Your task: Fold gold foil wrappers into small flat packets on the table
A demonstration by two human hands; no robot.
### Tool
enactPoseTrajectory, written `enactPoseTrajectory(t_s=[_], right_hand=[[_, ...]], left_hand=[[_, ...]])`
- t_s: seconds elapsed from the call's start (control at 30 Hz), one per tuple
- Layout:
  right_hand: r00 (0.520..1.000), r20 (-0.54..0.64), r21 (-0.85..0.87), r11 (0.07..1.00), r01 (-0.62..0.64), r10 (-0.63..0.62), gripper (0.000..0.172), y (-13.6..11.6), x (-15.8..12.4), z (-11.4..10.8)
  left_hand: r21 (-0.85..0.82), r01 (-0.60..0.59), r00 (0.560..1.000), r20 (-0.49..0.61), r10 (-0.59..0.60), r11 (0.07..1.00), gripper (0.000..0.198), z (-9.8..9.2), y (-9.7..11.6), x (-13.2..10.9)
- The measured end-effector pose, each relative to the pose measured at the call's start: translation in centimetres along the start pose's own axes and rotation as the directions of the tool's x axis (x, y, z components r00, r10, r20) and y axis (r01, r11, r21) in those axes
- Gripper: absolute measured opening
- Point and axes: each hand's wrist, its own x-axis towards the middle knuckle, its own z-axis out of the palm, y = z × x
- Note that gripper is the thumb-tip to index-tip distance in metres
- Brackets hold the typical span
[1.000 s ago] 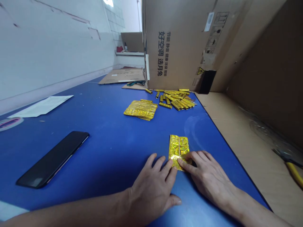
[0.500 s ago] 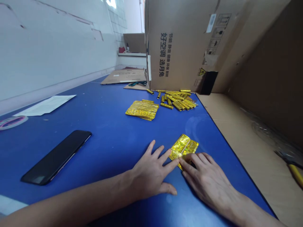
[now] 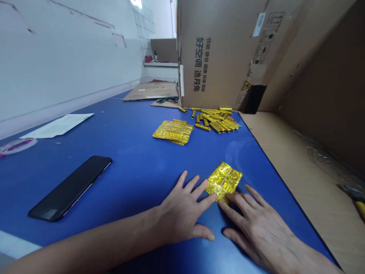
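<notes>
A shiny gold foil paper (image 3: 225,177) with folded flaps lies flat on the blue table (image 3: 134,163). My left hand (image 3: 186,209) is spread, with its fingertips resting on the paper's left and lower edge. From the other side, my right hand (image 3: 253,220) touches the near corner with its fingertips, fingers apart and thumb on the table. Farther off lies a stack of flat gold foil sheets (image 3: 172,132). A pile of narrow folded gold strips (image 3: 219,123) sits to the right of that stack.
A black phone (image 3: 71,186) lies at left, with white paper (image 3: 57,125) and a tape roll (image 3: 18,145) beyond it. A large cardboard box (image 3: 222,53) stands at the back. Yellow-handled pliers (image 3: 359,207) lie on cardboard at the far right, partly out of view.
My right hand has drawn back toward me and its fingers have spread, uncovering more of the gold paper. My left hand stays about where it was. The view has shifted slightly.
</notes>
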Motion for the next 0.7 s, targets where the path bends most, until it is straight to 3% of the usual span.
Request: enactPoseTrajectory(t_s=[0.23, 0.7], right_hand=[[1.0, 0.006, 0.017, 1.0, -0.016, 0.016, 0.037, -0.17, -0.1, -0.26], [0.996, 0.071, 0.079, 0.995, -0.057, 0.051, 0.038, -0.09, 0.03, -0.99]], left_hand=[[-0.023, 0.034, 0.999, 0.041, -0.033, 0.999, 0.085, -0.15, -0.08, 0.03], [-0.035, 0.009, 1.0, -0.019, -0.009, 0.999, 0.082, 0.46, -0.28, 0.96]])
